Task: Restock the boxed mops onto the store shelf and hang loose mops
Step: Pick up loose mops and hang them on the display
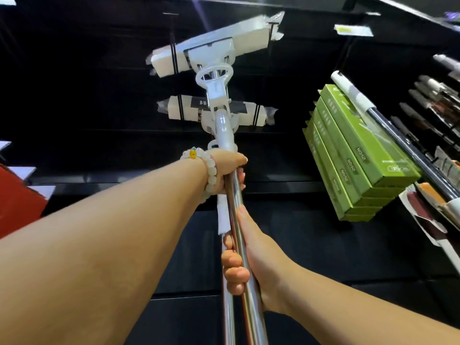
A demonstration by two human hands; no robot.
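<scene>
Gripping two chrome mop poles (pixel 237 220) side by side, raised toward the dark store shelf (pixel 99 115). Left hand (pixel 227 170), beaded bracelet (pixel 211 170) on the wrist, curled round the poles just below the white plastic collar. Right hand (pixel 245 255) lower down, fingers wrapped round the same poles, thumb laid along the metal. Both fists closed tight on the handles.

Upper mop head (pixel 211 48) tilted, sponge still in clear wrap, up near the top of the black back panel. Second mop head (pixel 214 112) directly below it, level, also wrapped, with a dark label band (lettering too blurred to read).

Off to the right, a stack of green mop boxes (pixel 353 155) lying slanted on a shelf, end flaps facing out, small printed logos seen upside down and not clearly legible. Just beside the boxes, another loose mop handle (pixel 388 125) with a white grip, leaning across them. Farther right, more dark handles and packaged goods (pixel 433 100), crowded together. White price tags (pixel 353 29) clipped along the upper shelf edge, print unreadable. At the left edge, a red box (pixel 17 205), partly cut off.

Nothing between the raised mop heads and the back panel.
</scene>
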